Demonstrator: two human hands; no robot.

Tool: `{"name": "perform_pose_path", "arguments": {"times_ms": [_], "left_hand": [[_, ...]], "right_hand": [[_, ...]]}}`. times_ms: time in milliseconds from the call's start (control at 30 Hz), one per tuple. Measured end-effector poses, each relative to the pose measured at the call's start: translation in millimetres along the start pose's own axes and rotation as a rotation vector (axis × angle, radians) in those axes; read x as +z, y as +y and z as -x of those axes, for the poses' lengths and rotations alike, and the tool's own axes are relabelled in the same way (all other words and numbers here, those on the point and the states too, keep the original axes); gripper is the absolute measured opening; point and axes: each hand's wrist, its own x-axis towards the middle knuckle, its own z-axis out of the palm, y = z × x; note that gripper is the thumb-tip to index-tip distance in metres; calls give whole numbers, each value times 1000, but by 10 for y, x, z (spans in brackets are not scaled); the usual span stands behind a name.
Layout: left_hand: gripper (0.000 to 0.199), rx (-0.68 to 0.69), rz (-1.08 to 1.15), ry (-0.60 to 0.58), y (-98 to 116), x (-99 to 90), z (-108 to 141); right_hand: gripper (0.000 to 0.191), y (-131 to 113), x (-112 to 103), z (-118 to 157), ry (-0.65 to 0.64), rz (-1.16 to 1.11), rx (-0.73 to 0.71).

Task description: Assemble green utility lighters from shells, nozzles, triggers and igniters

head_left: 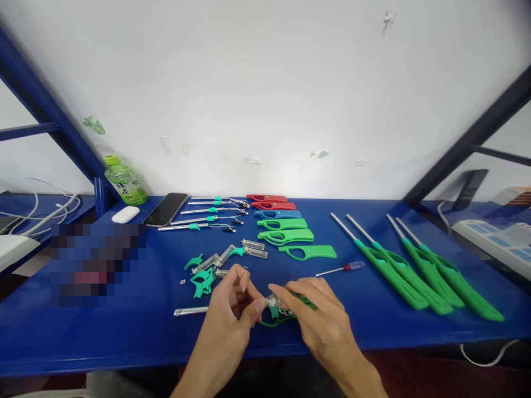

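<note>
Near the table's front edge, a green lighter shell (271, 324) lies under my fingers, with a teal piece and thin white wires in it. My left hand (236, 309) pinches at the left end of a small clear part (274, 301); what its fingertips grip is too small to name. My right hand (317, 312) is closed over the shell and the clear part from the right, hiding much of both. A metal tube (191, 311) sticks out to the left behind my left hand. Teal pieces (203, 283) and clear fuel tanks (224, 255) lie just beyond.
Behind lie metal rods with wires (186, 226) and red, blue and green shells (307, 251). A screwdriver (352, 266) and several green lighters (390, 279) are on the right. A phone (166, 209), white case (125, 214) and bottle (125, 181) stand or lie back left.
</note>
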Motion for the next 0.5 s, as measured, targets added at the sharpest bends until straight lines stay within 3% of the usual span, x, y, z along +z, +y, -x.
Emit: {"name": "perform_pose_path", "arguments": {"times_ms": [233, 500], "left_hand": [[37, -39, -54, -70, 40, 19, -34], [46, -63, 68, -141, 48, 71, -106]], "right_hand": [[41, 34, -48, -6, -45, 92, -55], [36, 55, -66, -4, 2, 130, -62]]}}
